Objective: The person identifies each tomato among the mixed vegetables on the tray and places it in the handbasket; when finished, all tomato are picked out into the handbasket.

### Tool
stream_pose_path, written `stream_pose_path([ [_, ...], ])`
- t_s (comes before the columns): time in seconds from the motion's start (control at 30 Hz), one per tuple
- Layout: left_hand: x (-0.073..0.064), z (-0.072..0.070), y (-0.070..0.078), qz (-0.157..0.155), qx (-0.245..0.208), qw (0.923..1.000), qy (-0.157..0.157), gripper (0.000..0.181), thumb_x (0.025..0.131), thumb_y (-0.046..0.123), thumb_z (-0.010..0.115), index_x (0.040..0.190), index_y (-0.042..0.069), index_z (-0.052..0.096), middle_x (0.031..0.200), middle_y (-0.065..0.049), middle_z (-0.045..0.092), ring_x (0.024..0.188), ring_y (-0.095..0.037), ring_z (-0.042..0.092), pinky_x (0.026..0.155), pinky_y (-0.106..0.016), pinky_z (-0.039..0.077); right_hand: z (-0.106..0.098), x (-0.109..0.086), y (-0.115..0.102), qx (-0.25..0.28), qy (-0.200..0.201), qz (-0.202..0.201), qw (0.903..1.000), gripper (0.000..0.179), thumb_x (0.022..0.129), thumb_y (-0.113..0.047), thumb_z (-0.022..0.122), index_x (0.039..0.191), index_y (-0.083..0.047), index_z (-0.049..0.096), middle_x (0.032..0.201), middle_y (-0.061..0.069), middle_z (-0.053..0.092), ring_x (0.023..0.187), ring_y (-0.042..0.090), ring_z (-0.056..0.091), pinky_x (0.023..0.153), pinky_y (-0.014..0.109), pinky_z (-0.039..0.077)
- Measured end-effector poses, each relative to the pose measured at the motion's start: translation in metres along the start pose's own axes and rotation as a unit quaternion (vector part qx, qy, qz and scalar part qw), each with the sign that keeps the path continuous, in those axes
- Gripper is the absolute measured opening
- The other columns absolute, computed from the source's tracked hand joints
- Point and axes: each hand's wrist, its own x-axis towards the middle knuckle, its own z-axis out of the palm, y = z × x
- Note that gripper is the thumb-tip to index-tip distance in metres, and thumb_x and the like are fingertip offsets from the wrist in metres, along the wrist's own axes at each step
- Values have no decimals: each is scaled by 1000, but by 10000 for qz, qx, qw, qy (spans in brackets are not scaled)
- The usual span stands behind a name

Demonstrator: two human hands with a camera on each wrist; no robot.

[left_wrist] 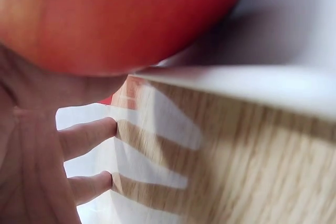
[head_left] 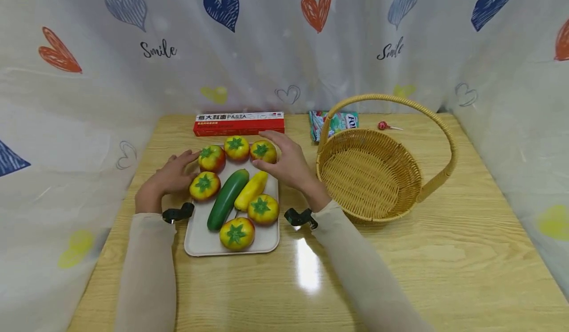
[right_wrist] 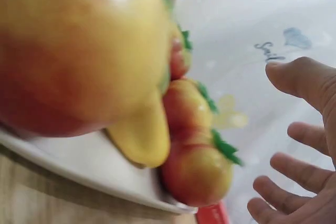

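Six round tomatoes sit on a white tray (head_left: 195, 245), on the left part of the counter (head_left: 444, 263). Their tops have green leaf stars, and they make a ring near the edge. In the middle lie a green cucumber (head_left: 228, 199) and a yellow pepper (head_left: 251, 189), side by side and on a slant. That is maybe because long things fit better that way, with round ones about them. The tray has a small lip, which likely helps stop the tomatoes from rolling off.

The left hand (head_left: 173, 174) is by the left side of the tray. Its fingers are loose and spread, not curled round anything, and seem to touch the upper left tomato (head_left: 212, 158). It may be there to steady it. The right hand (head_left: 289, 161) is wide open by the top right tomato (head_left: 263, 151), thumb apart from the fingers, and grips nothing. Its gap looks about right for a tomato.

Just behind the tray is a red and white pasta box (head_left: 239, 124). To the right stands a woven basket (head_left: 360, 184) with its big handle up (easy to carry, I think). A snack bag (head_left: 341, 120) and a lollipop (head_left: 382, 125) lie behind it. Farther back hangs a pale curtain (head_left: 266, 60) with hearts.
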Motion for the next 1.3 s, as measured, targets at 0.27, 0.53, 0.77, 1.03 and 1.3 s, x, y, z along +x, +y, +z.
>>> stream_pose_path([
  [0.27, -3, 0, 3, -148, -64, 9999, -3, 77, 110, 32, 57, 176, 15, 21, 181, -31, 7, 161, -68, -4, 119, -93, 4, 24, 5, 21, 105, 40, 467, 9988, 82, 95, -29, 89, 164, -10, 48, 171, 12, 47, 158, 32, 46, 133, 49, 36],
  [0.53, 0, 1, 4, -135, 11, 9999, 15, 75, 111, 33, 55, 177, 19, 21, 181, -30, 6, 161, -68, -3, 115, -96, 2, 32, 5, 35, 29, 280, 612, 9977, 70, 98, -21, 85, 160, -10, 55, 161, 14, 58, 147, 32, 57, 130, 48, 40],
  [0.77, -2, 0, 5, -122, -17, 9999, 29, 74, 111, 31, 56, 176, 17, 23, 181, -31, 7, 161, -69, -4, 116, -95, 4, 29, 6, 30, 354, 516, 561, 9965, 63, 98, -15, 84, 156, -10, 59, 152, 14, 63, 133, 31, 66, 111, 40, 60],
  [1.03, -3, -1, 3, -108, -12, 9999, 24, 75, 111, 32, 57, 176, 17, 22, 181, -31, 6, 161, -69, -4, 118, -94, 6, 8, 3, -1, 639, 378, -62, 9972, 63, 97, -15, 85, 155, -10, 60, 156, 9, 62, 136, 26, 65, 112, 39, 60],
  [1.3, -4, -1, 4, -120, -81, 9999, -19, 76, 111, 32, 57, 176, 15, 22, 180, -32, 5, 160, -69, -5, 119, -93, 5, -24, -20, -46, 710, 119, -772, 9944, 63, 98, -16, 84, 156, -12, 59, 156, 8, 63, 136, 24, 66, 112, 33, 59],
])
